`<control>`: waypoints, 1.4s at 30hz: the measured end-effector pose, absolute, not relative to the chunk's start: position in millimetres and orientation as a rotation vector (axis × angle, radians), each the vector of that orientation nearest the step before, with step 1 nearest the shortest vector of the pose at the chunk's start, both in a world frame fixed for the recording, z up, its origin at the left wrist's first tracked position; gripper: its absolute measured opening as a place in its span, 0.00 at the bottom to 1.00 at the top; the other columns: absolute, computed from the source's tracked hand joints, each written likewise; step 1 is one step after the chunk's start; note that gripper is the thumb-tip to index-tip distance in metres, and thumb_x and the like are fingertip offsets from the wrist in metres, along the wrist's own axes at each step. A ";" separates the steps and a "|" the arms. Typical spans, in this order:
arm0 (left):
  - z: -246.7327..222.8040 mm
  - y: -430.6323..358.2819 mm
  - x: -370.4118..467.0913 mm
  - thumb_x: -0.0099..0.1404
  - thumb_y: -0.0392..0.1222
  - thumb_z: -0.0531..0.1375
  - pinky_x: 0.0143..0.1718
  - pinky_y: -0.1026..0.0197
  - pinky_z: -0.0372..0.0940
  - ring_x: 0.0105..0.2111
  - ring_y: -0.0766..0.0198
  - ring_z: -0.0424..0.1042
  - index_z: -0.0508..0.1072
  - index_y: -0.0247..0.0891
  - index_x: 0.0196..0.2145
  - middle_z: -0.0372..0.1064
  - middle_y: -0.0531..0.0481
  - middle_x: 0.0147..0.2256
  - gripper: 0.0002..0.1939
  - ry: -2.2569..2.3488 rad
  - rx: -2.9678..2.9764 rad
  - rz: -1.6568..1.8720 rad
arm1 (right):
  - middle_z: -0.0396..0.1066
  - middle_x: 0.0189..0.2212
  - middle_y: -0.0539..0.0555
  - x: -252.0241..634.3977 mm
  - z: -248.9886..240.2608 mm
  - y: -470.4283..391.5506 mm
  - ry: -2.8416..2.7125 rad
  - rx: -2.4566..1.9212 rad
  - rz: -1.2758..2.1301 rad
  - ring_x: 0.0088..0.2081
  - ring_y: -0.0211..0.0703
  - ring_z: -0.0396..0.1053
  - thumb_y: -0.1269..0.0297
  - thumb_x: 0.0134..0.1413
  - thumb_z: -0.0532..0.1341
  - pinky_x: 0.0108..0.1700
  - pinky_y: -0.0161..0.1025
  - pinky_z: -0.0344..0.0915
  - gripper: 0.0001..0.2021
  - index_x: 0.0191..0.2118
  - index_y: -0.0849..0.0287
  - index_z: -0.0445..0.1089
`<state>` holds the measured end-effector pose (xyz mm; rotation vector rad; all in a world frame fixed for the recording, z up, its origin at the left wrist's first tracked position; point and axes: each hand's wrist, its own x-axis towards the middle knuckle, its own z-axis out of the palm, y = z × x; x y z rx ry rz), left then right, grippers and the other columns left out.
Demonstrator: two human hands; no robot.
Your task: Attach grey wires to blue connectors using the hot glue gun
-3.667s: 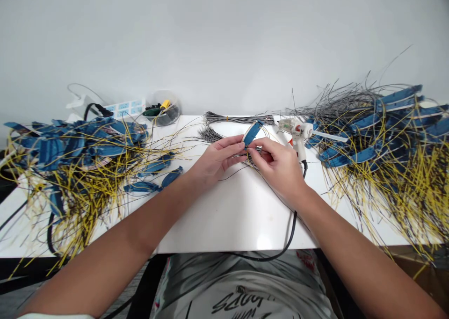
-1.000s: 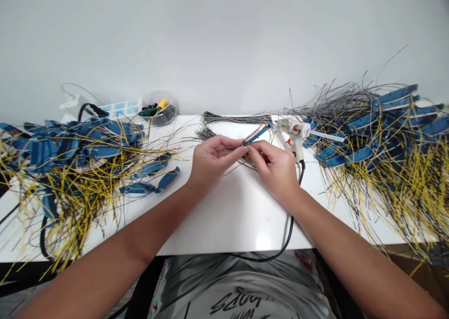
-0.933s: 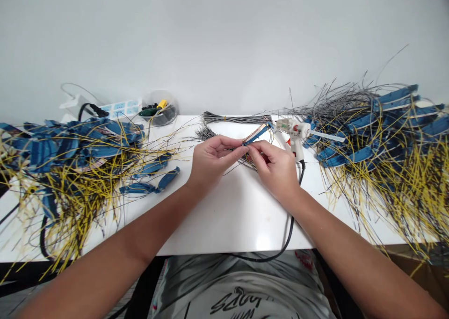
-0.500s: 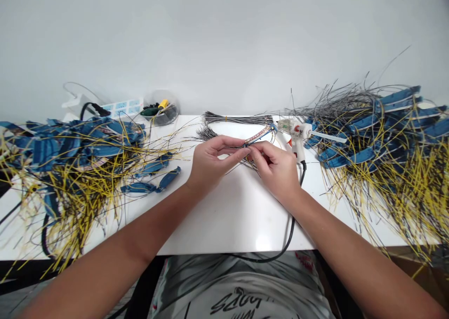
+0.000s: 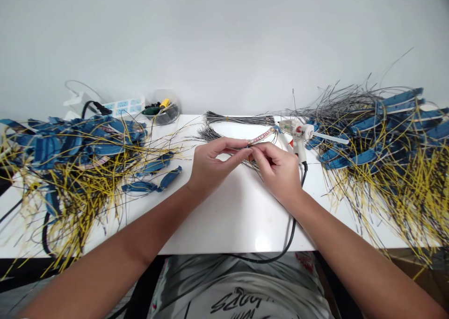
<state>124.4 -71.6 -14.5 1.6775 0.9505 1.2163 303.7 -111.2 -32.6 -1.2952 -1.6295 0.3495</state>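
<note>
Above mid-table (image 5: 210,228), one strip (image 5: 261,136) is extending far and right from the grip, long axis slanting, left hand (image 5: 213,163) pinching its near end, right hand (image 5: 279,168) meeting it there, its own hold being hidden.

Bright, even light glares off the tabletop (image 5: 217,225).

Pale, red-marked strip (image 5: 262,135), slanting
</note>
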 end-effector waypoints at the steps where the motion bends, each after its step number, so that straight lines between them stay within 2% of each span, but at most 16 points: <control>1: -15.1 -71.4 124.6 0.62 0.49 0.73 0.47 0.57 0.76 0.39 0.57 0.82 0.85 0.40 0.41 0.83 0.47 0.40 0.13 0.945 1.660 1.212 | 0.80 0.33 0.52 303.6 -32.4 -111.5 -1.631 -1.294 0.355 0.32 0.41 0.75 0.63 0.69 0.60 0.36 0.37 0.67 0.09 0.40 0.57 0.78; 9: -25.0 -68.7 127.3 0.60 0.48 0.74 0.45 0.58 0.77 0.39 0.58 0.82 0.84 0.37 0.41 0.82 0.45 0.40 0.15 0.884 1.573 1.254 | 0.77 0.29 0.50 302.8 -33.8 -110.7 -1.606 -1.273 0.392 0.28 0.38 0.71 0.61 0.70 0.60 0.34 0.37 0.64 0.11 0.38 0.58 0.77; 14: -26.0 -67.9 126.2 0.60 0.49 0.74 0.42 0.59 0.77 0.38 0.59 0.80 0.83 0.37 0.41 0.81 0.44 0.41 0.16 0.937 1.566 1.195 | 0.76 0.29 0.50 305.5 -35.9 -107.7 -1.632 -1.312 0.439 0.29 0.38 0.69 0.60 0.70 0.60 0.33 0.36 0.63 0.11 0.37 0.57 0.76; 17: -29.5 -65.3 126.6 0.62 0.50 0.73 0.42 0.60 0.76 0.39 0.59 0.79 0.83 0.36 0.40 0.81 0.44 0.40 0.15 0.918 1.534 1.175 | 0.71 0.26 0.49 306.7 -35.7 -106.0 -1.660 -1.358 0.440 0.28 0.38 0.65 0.59 0.71 0.59 0.33 0.37 0.60 0.11 0.37 0.57 0.74; 21: -35.7 -59.8 129.5 0.63 0.52 0.72 0.39 0.60 0.76 0.35 0.62 0.78 0.81 0.35 0.38 0.80 0.46 0.36 0.16 0.876 1.352 1.147 | 0.66 0.24 0.47 305.5 -32.2 -106.5 -1.670 -1.395 0.475 0.26 0.37 0.60 0.56 0.71 0.58 0.31 0.37 0.56 0.13 0.36 0.57 0.71; 25: -36.4 -55.5 131.1 0.61 0.49 0.73 0.38 0.60 0.77 0.37 0.60 0.79 0.80 0.35 0.44 0.80 0.45 0.37 0.18 0.853 1.200 1.044 | 0.64 0.24 0.47 304.9 -30.0 -108.2 -1.690 -1.425 0.485 0.25 0.36 0.58 0.57 0.69 0.60 0.30 0.37 0.55 0.10 0.37 0.56 0.70; 28: -35.6 -53.8 130.4 0.62 0.48 0.73 0.39 0.61 0.77 0.41 0.59 0.79 0.79 0.35 0.46 0.80 0.45 0.39 0.19 0.825 1.169 1.004 | 0.64 0.24 0.47 306.5 -31.3 -107.3 -1.726 -1.422 0.445 0.25 0.36 0.58 0.61 0.67 0.60 0.30 0.37 0.55 0.06 0.38 0.56 0.70; 31: -34.9 -53.0 129.2 0.64 0.51 0.70 0.37 0.61 0.77 0.43 0.57 0.79 0.80 0.35 0.44 0.79 0.43 0.40 0.18 0.829 1.158 0.984 | 0.65 0.25 0.47 308.6 -32.0 -105.5 -1.779 -1.433 0.392 0.26 0.37 0.59 0.63 0.65 0.61 0.30 0.37 0.54 0.04 0.37 0.56 0.70; 36: -34.4 -49.3 125.4 0.66 0.57 0.68 0.37 0.61 0.76 0.44 0.57 0.78 0.82 0.37 0.50 0.79 0.42 0.44 0.23 0.833 1.173 0.920 | 0.69 0.29 0.48 310.9 -28.9 -104.8 -1.931 -1.377 0.315 0.29 0.37 0.63 0.67 0.64 0.60 0.33 0.36 0.56 0.03 0.37 0.56 0.71; 42: -38.7 -41.4 119.2 0.66 0.54 0.69 0.40 0.63 0.74 0.45 0.58 0.76 0.85 0.39 0.46 0.79 0.43 0.47 0.18 0.769 1.236 0.766 | 0.70 0.28 0.47 312.4 -28.5 -105.2 -2.001 -1.347 0.319 0.29 0.37 0.64 0.66 0.62 0.62 0.34 0.36 0.57 0.03 0.35 0.56 0.71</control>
